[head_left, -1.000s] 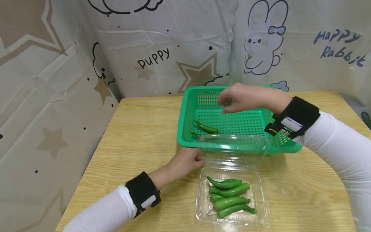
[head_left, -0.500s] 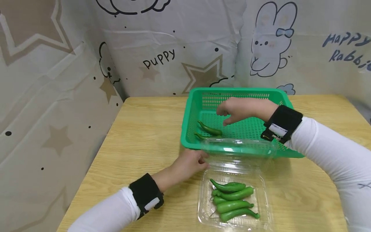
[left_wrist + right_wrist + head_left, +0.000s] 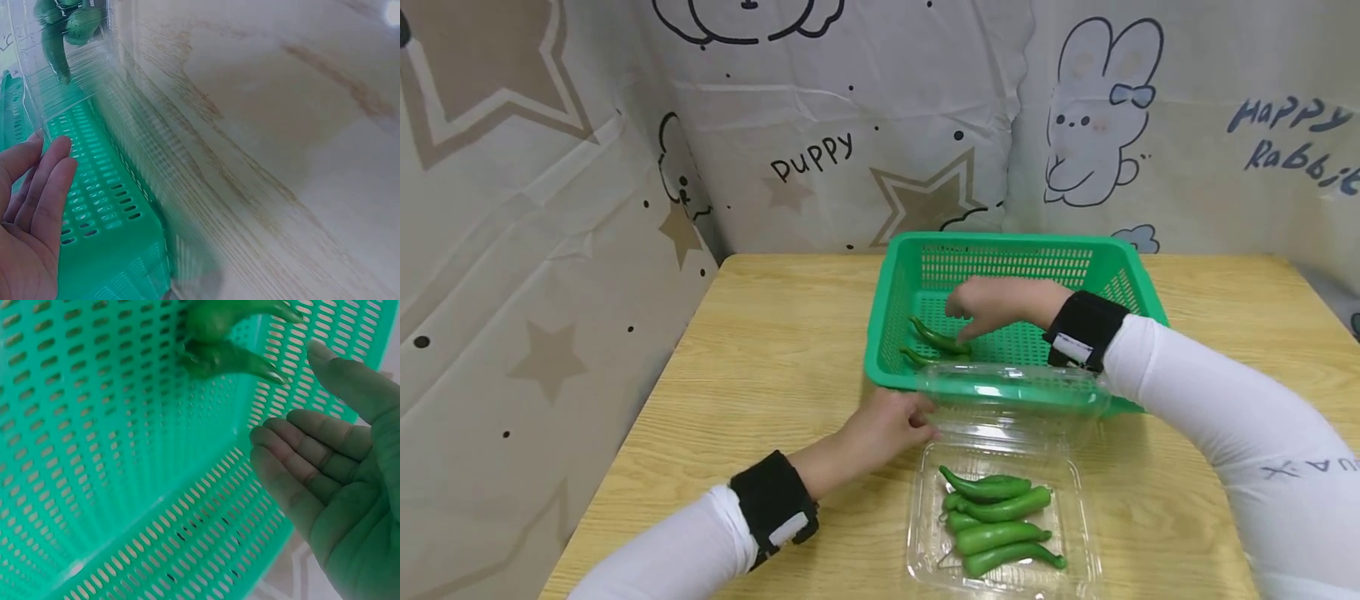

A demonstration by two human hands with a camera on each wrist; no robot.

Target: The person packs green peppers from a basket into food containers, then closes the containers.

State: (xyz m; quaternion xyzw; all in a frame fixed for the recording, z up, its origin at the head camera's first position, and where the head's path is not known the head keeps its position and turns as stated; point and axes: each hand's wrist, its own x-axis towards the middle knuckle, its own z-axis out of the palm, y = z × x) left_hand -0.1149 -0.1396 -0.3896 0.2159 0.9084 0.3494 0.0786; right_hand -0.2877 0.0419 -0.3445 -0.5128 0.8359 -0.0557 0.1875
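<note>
Am seeing right hand (image 3: 996, 304), fingers loose, empty, dropping from above green plastic mesh basket (image 3: 1120, 275) onto curved green peppers (image 3: 936, 337) below fingertips; pickup looking near. Left hand (image 3: 887, 425) staying relaxed on clear plastic clamshell lid (image 3: 1011, 392).

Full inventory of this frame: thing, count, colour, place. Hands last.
basket: 1, green, back centre of table.
peppers in basket: 2, green, front-left corner of the basket.
clamshell container: 1, clear, front of table, lid open against the basket.
peppers in container: about 5, green, piled in the tray.
table: 1, light wood.
backdrop: cream cartoon-print cloth, behind and left.
left hand: fingers at the lid's left edge.
right hand: inside the basket, empty, by the peppers.
</note>
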